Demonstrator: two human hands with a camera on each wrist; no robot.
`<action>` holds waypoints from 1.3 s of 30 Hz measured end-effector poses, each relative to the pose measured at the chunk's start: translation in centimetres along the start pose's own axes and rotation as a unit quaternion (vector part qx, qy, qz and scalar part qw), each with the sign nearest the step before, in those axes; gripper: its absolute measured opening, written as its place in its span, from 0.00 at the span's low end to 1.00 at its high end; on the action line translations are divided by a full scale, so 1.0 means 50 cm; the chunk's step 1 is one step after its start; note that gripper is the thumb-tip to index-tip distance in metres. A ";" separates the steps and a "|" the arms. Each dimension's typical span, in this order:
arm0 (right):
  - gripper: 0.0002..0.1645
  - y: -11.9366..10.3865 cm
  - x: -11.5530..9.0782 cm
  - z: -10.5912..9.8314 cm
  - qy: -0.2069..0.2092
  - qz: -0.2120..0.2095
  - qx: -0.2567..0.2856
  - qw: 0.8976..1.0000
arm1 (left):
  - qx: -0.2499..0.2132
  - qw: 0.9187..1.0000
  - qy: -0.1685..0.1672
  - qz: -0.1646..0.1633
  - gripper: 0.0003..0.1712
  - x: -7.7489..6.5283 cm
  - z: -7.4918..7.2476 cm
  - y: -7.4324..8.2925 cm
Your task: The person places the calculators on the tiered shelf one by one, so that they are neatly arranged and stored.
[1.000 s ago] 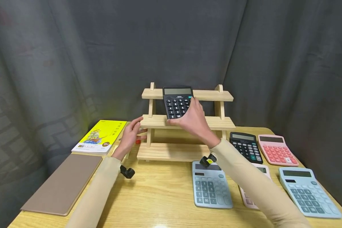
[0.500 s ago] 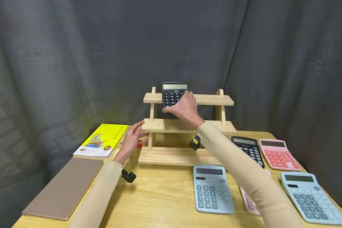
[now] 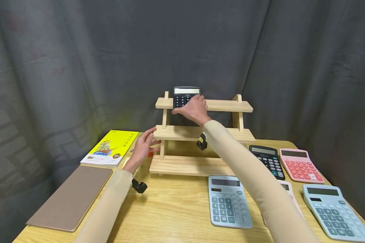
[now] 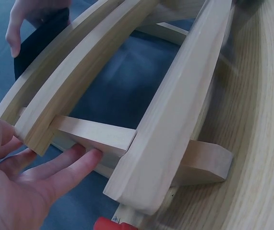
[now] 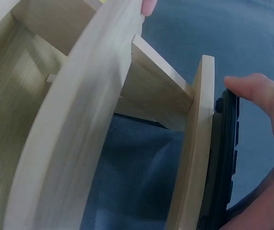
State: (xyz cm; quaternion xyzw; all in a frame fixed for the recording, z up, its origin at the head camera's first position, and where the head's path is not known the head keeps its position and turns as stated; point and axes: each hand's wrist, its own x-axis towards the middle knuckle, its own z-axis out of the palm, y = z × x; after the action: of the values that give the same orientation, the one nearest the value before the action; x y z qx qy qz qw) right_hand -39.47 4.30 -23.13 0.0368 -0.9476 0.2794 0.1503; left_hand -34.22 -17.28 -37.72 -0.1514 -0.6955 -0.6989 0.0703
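Observation:
My right hand (image 3: 192, 108) grips a black calculator (image 3: 184, 100) by its lower part, thumb at one edge and fingers at the other. Its display faces me and its lower keys are hidden by the hand. In the right wrist view the calculator (image 5: 221, 153) lies close along the top board (image 5: 194, 143) of a three-tier wooden display shelf (image 3: 207, 134); whether they touch I cannot tell. My left hand (image 3: 142, 148) holds the left end of the middle board. In the left wrist view its fingers (image 4: 62, 172) reach below that board, beside the upright.
Right of the shelf lie a black calculator (image 3: 269, 161), a coral-pink one (image 3: 302, 166), a pale pink one (image 3: 287, 189) partly behind my sleeve, and blue ones (image 3: 229, 202) (image 3: 337, 212). At left are a yellow book (image 3: 111, 146) and brown notebook (image 3: 71, 197). A grey curtain (image 3: 219, 44) hangs behind.
My right hand has raised the black calculator from before the middle board to the top board, moving slightly left and away. My left hand has stayed at the middle board's end.

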 end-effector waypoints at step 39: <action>0.79 -0.013 0.015 0.006 -0.018 -0.007 0.010 1.000 | 0.005 1.000 -0.003 0.014 0.27 0.007 0.015 -0.004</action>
State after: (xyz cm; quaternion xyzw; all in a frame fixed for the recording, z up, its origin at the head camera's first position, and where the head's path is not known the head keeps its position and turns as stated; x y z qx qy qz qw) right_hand -40.15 3.62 -22.79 0.0504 -0.9472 0.2865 0.1348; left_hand -34.56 -16.50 -37.81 -0.1628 -0.6971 -0.6938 0.0792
